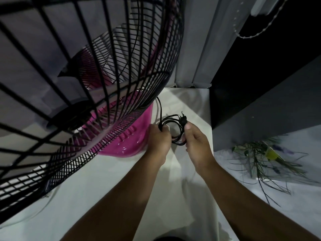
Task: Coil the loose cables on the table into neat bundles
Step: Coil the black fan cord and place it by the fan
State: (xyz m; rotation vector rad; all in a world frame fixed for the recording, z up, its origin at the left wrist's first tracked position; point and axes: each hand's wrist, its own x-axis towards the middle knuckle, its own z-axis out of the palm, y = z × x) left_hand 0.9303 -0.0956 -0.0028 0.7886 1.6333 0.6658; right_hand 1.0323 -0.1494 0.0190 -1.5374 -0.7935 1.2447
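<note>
Holds the black cable [177,142] in both hands, wound into a few loose loops just above the far part of the white table [121,188]. Clenches the left hand [159,139] round the left side of the coil, fingers curled over the gathered strands. Pinches the right side with the right hand [196,141], thumb raised beside the plug [184,118], prongs pointing to the far left. Leaves one strand running from the left fist up and away, out of sight behind the rim of the fan's black wire grille [86,66]. Just left of the left hand, on the table: the fan's glossy pink base [133,136]. Across the left and far side, very near the camera: that grille. To the right: a dark cabinet [260,101]. Nearer, on a pale surface: a green plant [264,160] with thin leaves, blurred.
</note>
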